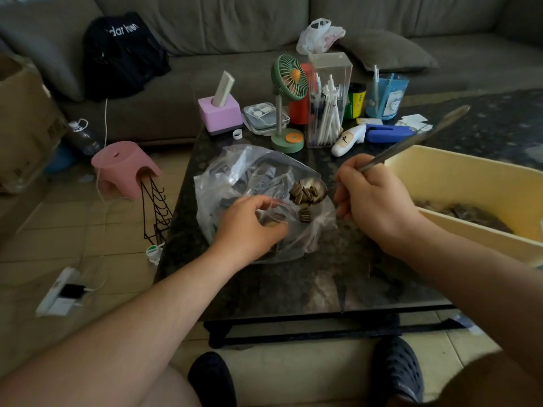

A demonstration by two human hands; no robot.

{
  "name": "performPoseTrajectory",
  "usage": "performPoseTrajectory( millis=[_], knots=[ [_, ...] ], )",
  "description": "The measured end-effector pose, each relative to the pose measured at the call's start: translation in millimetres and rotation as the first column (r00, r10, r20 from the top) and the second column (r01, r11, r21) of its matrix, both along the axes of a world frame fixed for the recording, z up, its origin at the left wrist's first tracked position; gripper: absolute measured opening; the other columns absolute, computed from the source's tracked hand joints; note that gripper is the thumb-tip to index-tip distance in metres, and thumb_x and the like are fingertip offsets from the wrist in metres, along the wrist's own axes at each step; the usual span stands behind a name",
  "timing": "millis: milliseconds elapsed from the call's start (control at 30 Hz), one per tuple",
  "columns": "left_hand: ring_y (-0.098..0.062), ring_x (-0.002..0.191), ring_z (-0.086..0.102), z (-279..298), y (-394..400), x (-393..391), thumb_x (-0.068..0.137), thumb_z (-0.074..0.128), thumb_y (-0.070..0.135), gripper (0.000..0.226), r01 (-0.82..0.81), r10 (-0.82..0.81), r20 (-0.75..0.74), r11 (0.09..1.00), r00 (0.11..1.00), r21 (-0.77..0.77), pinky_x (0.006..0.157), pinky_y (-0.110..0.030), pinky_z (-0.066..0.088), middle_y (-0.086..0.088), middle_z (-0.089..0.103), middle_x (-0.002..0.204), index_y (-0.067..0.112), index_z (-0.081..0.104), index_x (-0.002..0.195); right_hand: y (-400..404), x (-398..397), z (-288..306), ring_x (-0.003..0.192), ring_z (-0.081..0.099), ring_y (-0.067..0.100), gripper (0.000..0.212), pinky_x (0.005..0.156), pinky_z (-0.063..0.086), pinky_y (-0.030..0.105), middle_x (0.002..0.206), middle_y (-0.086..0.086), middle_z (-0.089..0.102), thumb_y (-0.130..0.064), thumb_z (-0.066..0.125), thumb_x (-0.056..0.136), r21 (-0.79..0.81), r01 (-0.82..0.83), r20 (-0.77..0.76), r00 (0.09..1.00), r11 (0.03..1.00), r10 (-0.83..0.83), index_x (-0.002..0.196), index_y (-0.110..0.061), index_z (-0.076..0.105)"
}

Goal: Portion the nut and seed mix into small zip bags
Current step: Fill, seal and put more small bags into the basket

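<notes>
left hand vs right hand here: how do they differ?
The left hand pinches the mouth of a small zip bag over the big clear bag; the right hand grips a metal spoon by its handle. The left hand sits low against the plastic, while the right hand is raised, tipping sunflower seeds off the spoon. Both have curled fingers and are bare.

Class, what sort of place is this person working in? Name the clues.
Most likely a home living room: a grey sofa with a cushion behind a low dark table, on a tiled floor.
</notes>
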State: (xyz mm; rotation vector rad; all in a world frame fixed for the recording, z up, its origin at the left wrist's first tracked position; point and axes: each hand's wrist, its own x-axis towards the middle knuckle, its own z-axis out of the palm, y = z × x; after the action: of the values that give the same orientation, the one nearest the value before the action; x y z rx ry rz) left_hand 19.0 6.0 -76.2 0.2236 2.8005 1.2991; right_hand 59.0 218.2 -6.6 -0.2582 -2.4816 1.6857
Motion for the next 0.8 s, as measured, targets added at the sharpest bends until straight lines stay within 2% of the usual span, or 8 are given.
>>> performPoseTrajectory(
  millis=[100, 167, 233, 300, 400, 500, 667, 800],
  knots=[
    [-0.005, 0.098, 0.066, 0, 2, 0, 0.074, 0.083, 0.047, 0.031, -0.024, 0.024, 0.02, 0.999, 1.0, 0.028, 0.089, -0.039, 0.061, 0.014, 0.067, 0.114, 0.044, 0.073, 0.103, -6, 0, 8, 0.069, 0.068, 0.019, 0.025, 0.072, 0.06, 0.05, 0.077, 0.0, 0.068, -0.032, 0.044, 0.108, 0.095, -0.031, -0.082, 0.996, 0.995, 0.039, 0.093, -0.023, 0.061],
    [-0.005, 0.097, 0.067, 2, 4, 1, 0.076, 0.084, 0.042, 0.023, -0.041, 0.04, 0.028, 0.997, 0.999, 0.061, 0.089, -0.04, 0.061, 0.013, 0.069, 0.11, 0.046, 0.069, 0.093, -10, 3, 10, 0.072, 0.065, 0.016, 0.022, 0.07, 0.057, 0.043, 0.079, -0.002, 0.066, -0.031, 0.045, 0.109, 0.254, -0.102, -0.128, 0.982, 0.962, 0.138, 0.094, -0.025, 0.06],
    [-0.002, 0.093, 0.068, 3, 5, 2, 0.08, 0.085, 0.037, 0.022, -0.052, 0.047, 0.046, 0.994, 0.998, 0.1, 0.088, -0.038, 0.062, 0.015, 0.072, 0.103, 0.045, 0.066, 0.089, -16, 8, 11, 0.072, 0.06, 0.012, 0.019, 0.067, 0.052, 0.038, 0.081, -0.003, 0.061, -0.027, 0.044, 0.11, 0.48, -0.188, -0.174, 0.937, 0.857, 0.303, 0.099, -0.021, 0.059],
    [0.003, 0.091, 0.067, 5, 6, 3, 0.082, 0.084, 0.036, 0.02, -0.062, 0.054, 0.072, 0.992, 0.996, 0.114, 0.09, -0.036, 0.061, 0.017, 0.074, 0.097, 0.042, 0.068, 0.093, -21, 10, 6, 0.073, 0.056, 0.016, 0.02, 0.067, 0.05, 0.044, 0.086, -0.002, 0.058, -0.027, 0.041, 0.109, 0.627, -0.209, -0.216, 0.879, 0.75, 0.425, 0.103, -0.016, 0.056],
    [0.002, 0.092, 0.068, 5, 6, 2, 0.081, 0.083, 0.039, 0.023, -0.07, 0.06, 0.083, 0.99, 0.995, 0.121, 0.092, -0.037, 0.061, 0.018, 0.076, 0.097, 0.037, 0.073, 0.102, -23, 10, 1, 0.077, 0.054, 0.019, 0.021, 0.069, 0.05, 0.048, 0.093, -0.005, 0.053, -0.032, 0.038, 0.106, 0.667, -0.206, -0.237, 0.852, 0.716, 0.466, 0.107, -0.019, 0.054],
    [-0.001, 0.093, 0.07, 3, 4, 1, 0.08, 0.083, 0.038, 0.024, -0.092, 0.078, 0.101, 0.985, 0.992, 0.143, 0.092, -0.039, 0.061, 0.017, 0.077, 0.096, 0.035, 0.072, 0.102, -24, 11, 1, 0.079, 0.057, 0.021, 0.016, 0.068, 0.052, 0.049, 0.097, 0.0, 0.056, -0.026, 0.045, 0.108, 0.693, -0.248, -0.229, 0.814, 0.677, 0.533, 0.11, -0.017, 0.058],
    [-0.001, 0.097, 0.069, 0, 2, 0, 0.08, 0.083, 0.037, 0.031, -0.109, 0.092, 0.108, 0.98, 0.99, 0.166, 0.094, -0.038, 0.061, 0.016, 0.076, 0.1, 0.037, 0.069, 0.108, -25, 17, 4, 0.073, 0.057, 0.029, 0.026, 0.059, 0.051, 0.051, 0.095, 0.012, 0.06, -0.021, 0.045, 0.102, 0.745, -0.244, -0.255, 0.755, 0.62, 0.604, 0.11, -0.004, 0.062],
    [-0.001, 0.096, 0.07, -2, 1, -1, 0.08, 0.085, 0.035, 0.031, -0.123, 0.102, 0.125, 0.977, 0.987, 0.174, 0.093, -0.039, 0.061, 0.016, 0.076, 0.099, 0.037, 0.068, 0.107, -23, 13, -2, 0.076, 0.057, 0.031, 0.021, 0.062, 0.051, 0.05, 0.098, 0.011, 0.057, -0.018, 0.047, 0.102, 0.799, -0.249, -0.205, 0.743, 0.547, 0.637, 0.114, -0.006, 0.06]
  ],
)
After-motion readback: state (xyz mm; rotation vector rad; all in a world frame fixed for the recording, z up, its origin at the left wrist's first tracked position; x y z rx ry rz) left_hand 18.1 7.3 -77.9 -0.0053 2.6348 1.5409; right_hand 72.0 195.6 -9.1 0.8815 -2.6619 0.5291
